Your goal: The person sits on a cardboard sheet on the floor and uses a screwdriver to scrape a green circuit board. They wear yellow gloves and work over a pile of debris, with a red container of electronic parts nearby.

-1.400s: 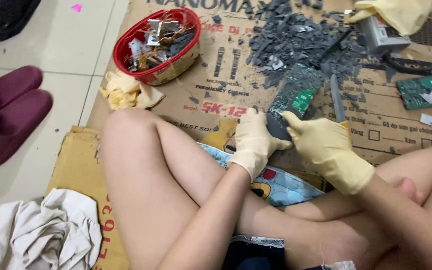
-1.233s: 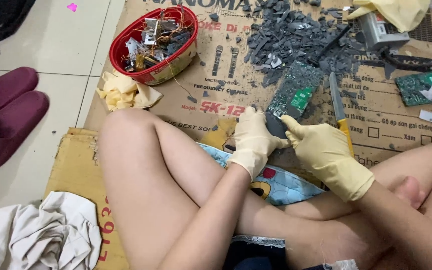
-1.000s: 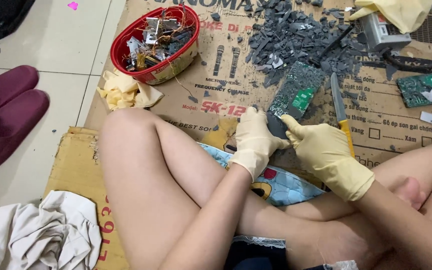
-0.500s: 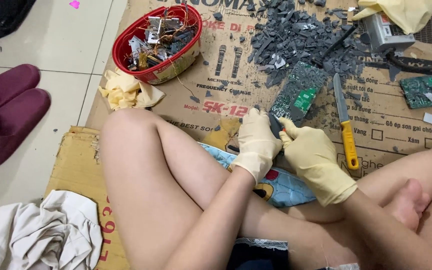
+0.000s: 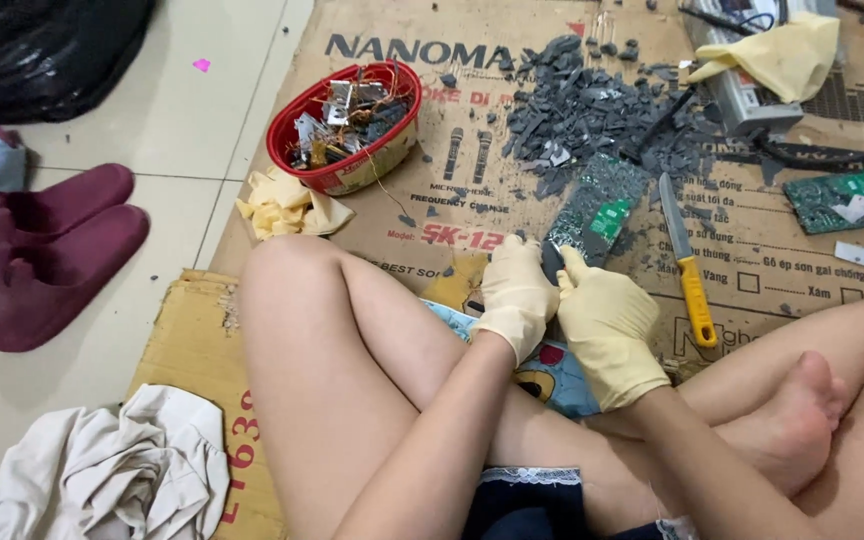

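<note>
A dark circuit board [image 5: 592,212] is held at its near end between both gloved hands, low over the cardboard [image 5: 432,215] spread on the floor, just in front of the crossed legs; its far end slopes down toward the cardboard, so that the near edge is raised where it can be worked on. The left hand [image 5: 517,295] is closed around the near left corner, its fingers [image 5: 512,262] curled and clamped on the board, while the right hand [image 5: 607,325] is pressed against the same edge from the other side, thumb up and fingers [image 5: 592,295] folded together on it; the grip looks like one meant for bracing or prying a small part, though what lies between the hands is hidden. Yellow rubber gloves are worn, probably against sharp edges and grime. A knife [image 5: 687,262] with a yellow handle is laid just right of the board, blade pointing away, within easy reach of the right hand. Beyond the board a heap of grey chips [image 5: 582,110] is spread over the cardboard, as if broken pieces are dropped there. A red bowl [image 5: 347,128] full of metal bits and wires is set farther left, apart from the chips, which suggests sorting. Crumpled yellow scraps [image 5: 287,205] lie beside it. At the right edge a green board [image 5: 842,195] is seen, and a spare glove [image 5: 777,55] is draped over a grey device [image 5: 742,100]. Maroon slippers [image 5: 47,250] and a white cloth [image 5: 112,470] are left on the tiles, off the working area.
</note>
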